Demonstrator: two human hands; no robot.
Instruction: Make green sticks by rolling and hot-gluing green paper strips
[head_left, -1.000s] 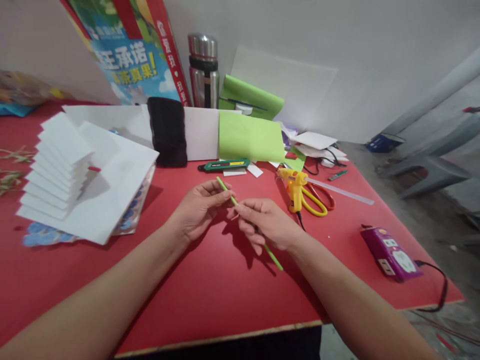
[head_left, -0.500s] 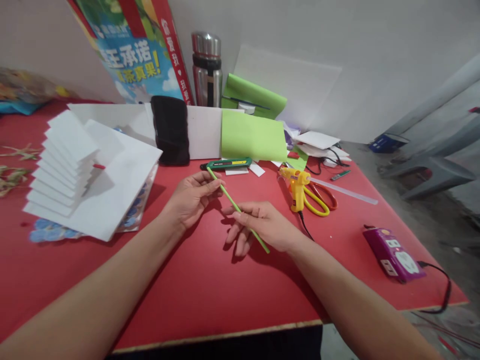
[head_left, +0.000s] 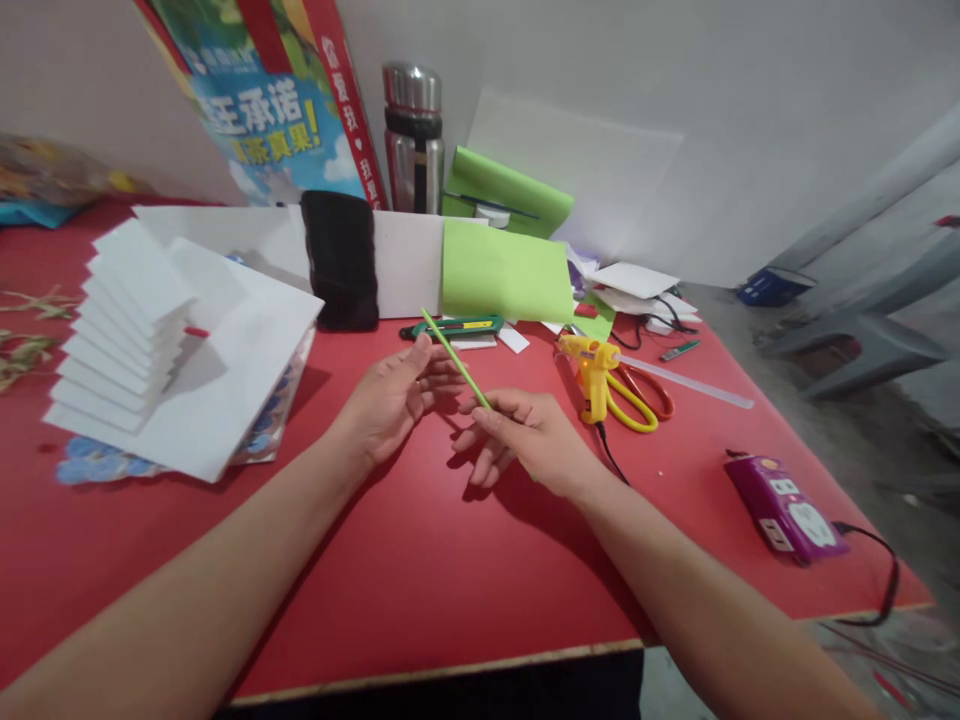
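A thin green stick [head_left: 457, 361] slants above the red table, its far end close to a green utility knife [head_left: 457, 327]. My right hand [head_left: 517, 440] pinches the stick's near end between thumb and forefinger, the other fingers loosely spread. On the stick's left, my left hand [head_left: 397, 395] is open, thumb raised and fingers stretched out behind the stick; whether they touch it I cannot tell. Behind the hands lies a green sheet [head_left: 506, 272], with small white card pieces [head_left: 513, 339] in front of it.
A yellow glue gun [head_left: 595, 375] and scissors [head_left: 637, 405] lie right on the red table [head_left: 420, 590]. Further right is a purple power box [head_left: 786, 508]. Stacked white cards [head_left: 124, 340] lie left. A black phone [head_left: 341, 262] and steel flask [head_left: 414, 140] stand behind.
The left thumb and fingers have come apart and let go of the stick. The right hand now grips the stick at its near end, which no longer sticks out past the hand.
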